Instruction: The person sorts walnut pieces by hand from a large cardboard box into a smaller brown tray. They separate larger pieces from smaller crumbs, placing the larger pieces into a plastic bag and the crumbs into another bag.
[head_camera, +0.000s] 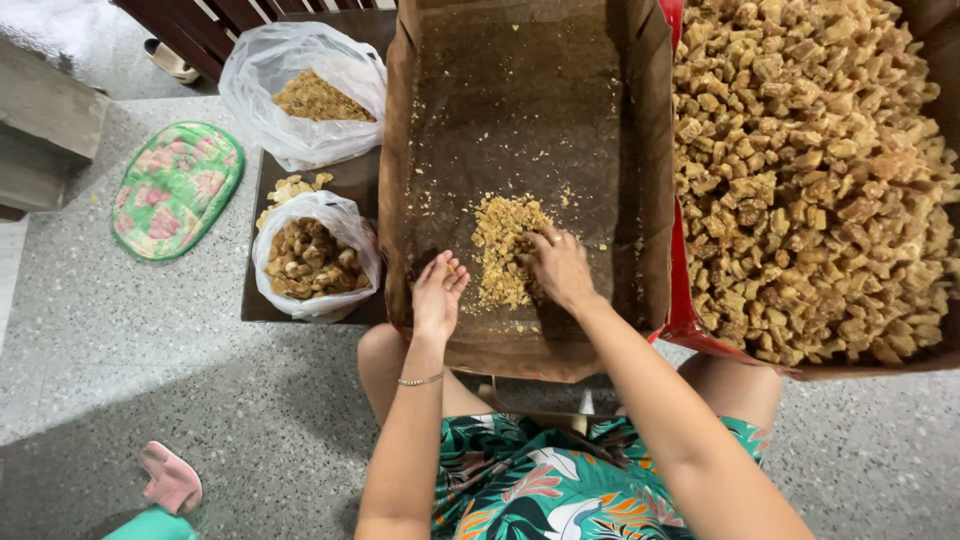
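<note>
Cardboard box (520, 120): right hand (562, 268) flat on crumbs (503, 245).

- We see a speckled grey floor (150, 340) under everything, stretching out to the left of our hands.
- A dark low table (352, 180) stands on it, up and left of our left hand (437, 295).
- On the table lie two clear plastic bags (310, 255) of brown pieces.
- A green flowered mat (175, 188) lies on the floor, far left of the hands.
- A pink slipper (170, 478) lies on the floor, below and left.
</note>
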